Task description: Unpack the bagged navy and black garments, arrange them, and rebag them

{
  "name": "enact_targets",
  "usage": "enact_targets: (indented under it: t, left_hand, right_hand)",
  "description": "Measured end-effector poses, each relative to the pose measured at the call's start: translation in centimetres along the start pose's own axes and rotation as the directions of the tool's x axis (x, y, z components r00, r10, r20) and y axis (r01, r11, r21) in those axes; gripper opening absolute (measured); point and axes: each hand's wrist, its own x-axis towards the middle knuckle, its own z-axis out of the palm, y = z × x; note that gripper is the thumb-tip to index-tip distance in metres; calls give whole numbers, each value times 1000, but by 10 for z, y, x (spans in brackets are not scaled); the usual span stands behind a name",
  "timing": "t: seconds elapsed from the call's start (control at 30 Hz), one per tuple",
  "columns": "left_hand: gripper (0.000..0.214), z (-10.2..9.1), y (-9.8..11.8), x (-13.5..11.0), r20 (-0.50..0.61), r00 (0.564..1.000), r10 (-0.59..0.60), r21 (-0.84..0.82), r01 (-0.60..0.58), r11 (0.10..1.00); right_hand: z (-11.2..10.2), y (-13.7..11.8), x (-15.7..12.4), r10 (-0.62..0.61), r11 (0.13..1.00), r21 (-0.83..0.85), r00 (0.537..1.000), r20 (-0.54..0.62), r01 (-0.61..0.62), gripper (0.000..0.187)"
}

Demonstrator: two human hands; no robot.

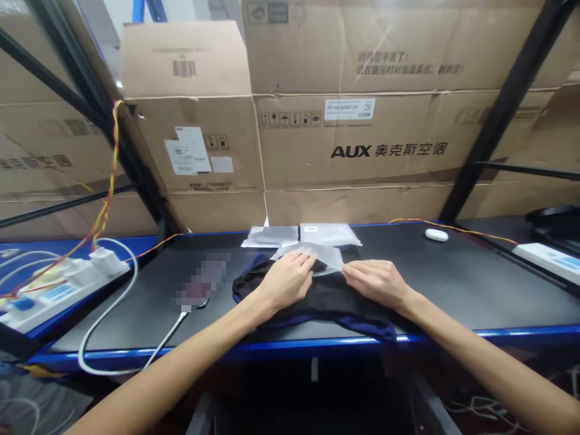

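A translucent plastic bag (327, 256) with a small white label lies over a dark garment (312, 302) with navy blue edges, close to the table's front. My left hand (290, 275) rests on the bag's left part with fingers stretched forward; whether any fingertips reach under the plastic cannot be made out. At the bag's right corner, my right hand (376, 281) is closed in a pinch on the plastic. Just behind are two flat labelled bags, a left one (274, 235) and a right one (330, 234), side by side at the table's back edge.
Left on the black table (149, 308) lies a phone (203, 284), partly blurred, with a white cable (165, 341). Power strips stand at the left (58, 293) and right (553, 260). A white oval case (436, 235) sits at the back right. Cardboard boxes (353, 175) wall the rear.
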Motion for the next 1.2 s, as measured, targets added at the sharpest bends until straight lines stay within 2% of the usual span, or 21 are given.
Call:
enact_targets:
  t: [0.07,0.17,0.3,0.37,0.47,0.53,0.6,0.7,0.77,0.8,0.9,1.0,1.2]
  left_hand:
    - [51,8,1,7,80,993,-85,-4,86,996]
    - [62,16,5,18,191,960,-205,-6,210,978]
    - [37,18,6,27,290,916,-277,18,284,959]
    - [33,16,-1,27,306,923,-231,-41,256,966]
    - [41,11,-18,22,246,969,-5,-321,87,943]
    - [46,5,-29,15,174,978,113,-545,1,838]
    - [42,0,-37,8,140,986,91,-705,35,708]
    - [34,-5,-42,-3,166,986,-5,-846,145,513]
    - [32,-5,-43,-10,168,986,22,-902,145,407]
    - [32,-4,-43,-14,156,986,59,-916,122,383]
    - [42,0,-42,-21,121,983,137,-906,54,420]
    - [50,3,-39,-24,114,984,139,-886,38,463]
    - [53,2,-39,-24,123,981,147,-872,36,488]
  right_hand:
    - [-1,-1,0,-94,991,-98,995,-34,90,27]
    - [-1,-1,0,-225,958,-204,970,-97,202,22]
    - [1,0,0,-273,941,-250,947,-170,227,18]
    - [1,2,0,-252,944,-258,952,-172,203,18]
    - [2,5,-1,-195,947,-284,970,-144,148,20]
    - [3,7,-1,-160,945,-305,980,-115,119,22]
    - [3,8,-1,-137,944,-315,986,-91,102,24]
    - [3,9,-1,-126,944,-313,991,-52,104,26]
    - [2,9,-1,-111,944,-318,993,-37,94,26]
    - [2,9,-1,-93,944,-322,995,-33,78,26]
    - [1,8,-1,-34,948,-316,999,-11,29,22]
    - [1,6,1,-42,954,-296,998,38,51,19]
    - [7,6,13,-133,980,-128,979,151,153,42]
